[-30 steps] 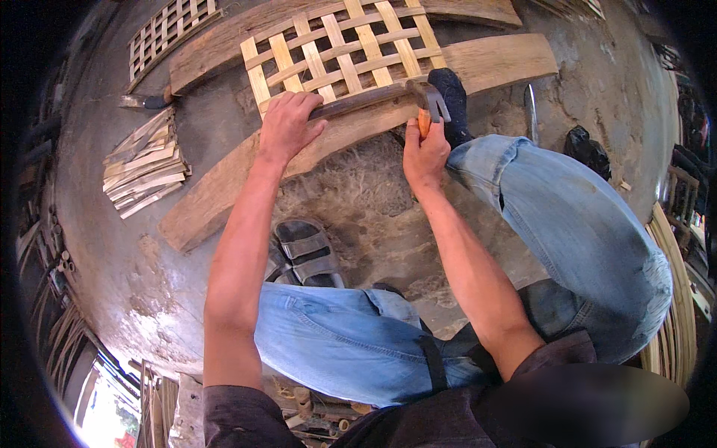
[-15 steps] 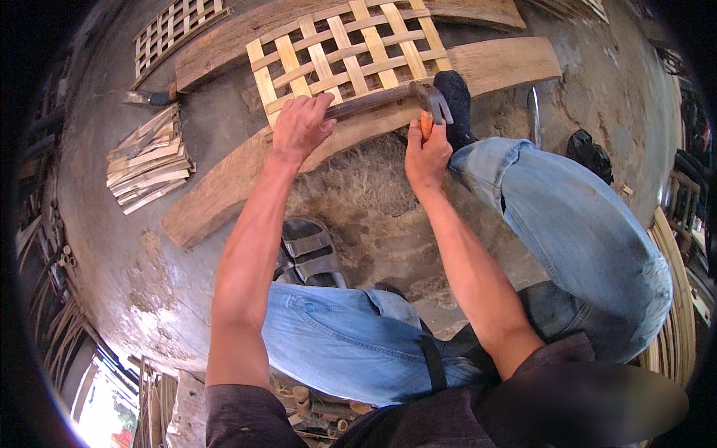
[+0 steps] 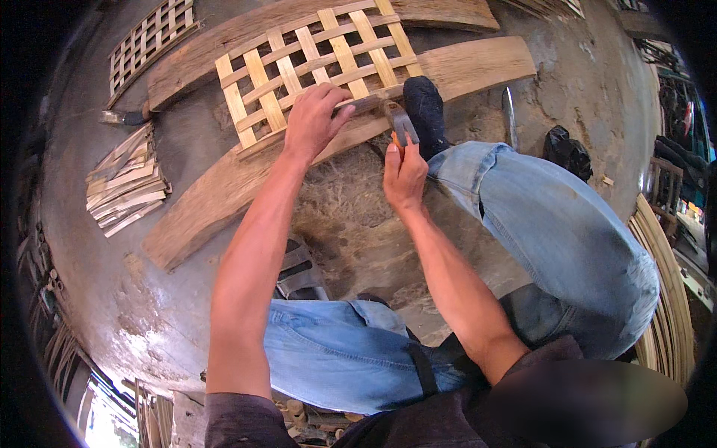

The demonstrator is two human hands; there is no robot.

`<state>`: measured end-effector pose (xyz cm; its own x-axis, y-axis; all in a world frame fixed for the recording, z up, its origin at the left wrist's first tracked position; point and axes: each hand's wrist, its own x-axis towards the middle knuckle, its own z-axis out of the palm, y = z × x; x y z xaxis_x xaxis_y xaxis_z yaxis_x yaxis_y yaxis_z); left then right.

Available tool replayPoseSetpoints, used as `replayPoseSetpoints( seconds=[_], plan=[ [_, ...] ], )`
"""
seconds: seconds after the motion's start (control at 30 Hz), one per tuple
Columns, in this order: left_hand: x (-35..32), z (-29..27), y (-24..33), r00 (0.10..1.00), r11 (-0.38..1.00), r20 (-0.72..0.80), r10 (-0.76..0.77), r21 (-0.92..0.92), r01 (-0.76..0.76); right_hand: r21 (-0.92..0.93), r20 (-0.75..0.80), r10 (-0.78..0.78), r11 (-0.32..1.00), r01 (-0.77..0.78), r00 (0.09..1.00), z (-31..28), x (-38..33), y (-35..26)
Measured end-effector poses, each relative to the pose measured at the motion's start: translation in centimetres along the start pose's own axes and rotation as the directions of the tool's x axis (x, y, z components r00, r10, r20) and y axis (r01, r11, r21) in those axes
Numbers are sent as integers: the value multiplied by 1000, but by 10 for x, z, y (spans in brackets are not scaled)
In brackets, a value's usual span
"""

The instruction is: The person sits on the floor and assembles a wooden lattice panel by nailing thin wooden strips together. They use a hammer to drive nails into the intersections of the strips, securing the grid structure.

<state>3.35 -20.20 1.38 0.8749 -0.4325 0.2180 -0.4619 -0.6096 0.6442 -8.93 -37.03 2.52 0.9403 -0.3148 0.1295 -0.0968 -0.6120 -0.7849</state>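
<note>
My left hand (image 3: pixel 317 123) curls over a dark narrow bar (image 3: pixel 366 105) along the near edge of a woven bamboo lattice panel (image 3: pixel 321 63). Fingers lie on its far side and the thumb on its near side. Just right of it, my right hand (image 3: pixel 405 175) is closed round the orange handle of a claw hammer (image 3: pixel 402 123). The hammer's dark metal head stands by the bar's right end, in front of my dark-covered foot (image 3: pixel 424 112). The panel rests over a near curved wooden plank (image 3: pixel 224 216) and a far one (image 3: pixel 187 71).
A pile of split bamboo strips (image 3: pixel 127 183) lies at the left, below a tool with a dark handle (image 3: pixel 134 117). A second lattice (image 3: pixel 149 48) is at the far left. On the right lie a knife (image 3: pixel 510 119) and a black plastic bag (image 3: pixel 566 151). A sandal (image 3: pixel 300 272) sits near my legs.
The view has shifted, so the scene sits further left. My left hand has slid rightward along the bar, toward the hammer. The hammer head has dropped slightly nearer to me, still in my right hand.
</note>
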Motion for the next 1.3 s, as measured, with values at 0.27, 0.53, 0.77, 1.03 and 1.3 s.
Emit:
replayPoseSetpoints(
  seconds=[0.27, 0.53, 0.77, 1.03, 1.3],
  plan=[
    [13, 26, 7, 992, 979, 12, -122, -160, 123, 33, 5, 74, 997, -74, 997, 0, -9, -6],
    [13, 25, 8, 970, 940, 82, -229, -241, 242, 3, 35, 38, 999, -38, 999, 4, 0, -9],
    [3, 6, -3, 997, 999, 70, -35, -1, 35, -1, 28, -37, 999, 38, 999, 4, 13, -10],
    [-6, 12, -12, 999, 998, 16, 42, 37, -42, -35, 16, 20, 999, -20, 1000, 6, 6, -5],
    [-11, 14, -1, 1000, 993, 21, -3, 120, 0, -55, 54, 42, 998, -39, 998, 5, 4, -2]
  ],
)
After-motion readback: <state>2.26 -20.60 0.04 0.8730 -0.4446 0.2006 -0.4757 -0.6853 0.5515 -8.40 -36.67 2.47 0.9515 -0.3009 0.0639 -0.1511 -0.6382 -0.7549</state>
